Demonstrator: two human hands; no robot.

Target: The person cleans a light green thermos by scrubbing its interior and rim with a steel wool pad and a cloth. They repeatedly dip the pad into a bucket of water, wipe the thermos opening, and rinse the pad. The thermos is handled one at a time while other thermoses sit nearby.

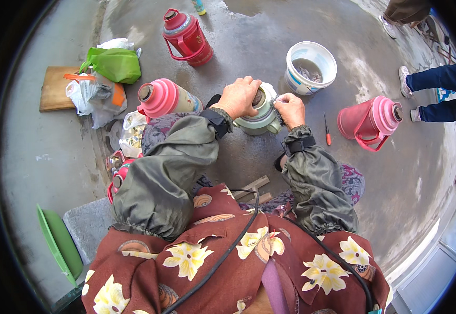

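A pale green thermos flask [256, 124] stands in front of me, its round mouth uncovered. My left hand [241, 98] is closed over its top, fingers and thumb gripping around the neck. On the other side, my right hand [291, 111] pinches a small grey, fuzzy scouring pad [278, 102] against the flask's shoulder. Most of the pad is hidden by the fingers. Just left of my left hand, a pink thermos flask [166, 98] leans with its mouth toward the left. A screwdriver [328, 131] with a red handle lies on the ground to the right.
A white bucket [319, 49] of cloudy water stands beyond my right hand. Red thermos flasks stand at the far left [188, 42] and right [361, 121]. Plastic bags [114, 65] and a wooden board [55, 86] lie at left. Another person's legs [437, 81] are at far right.
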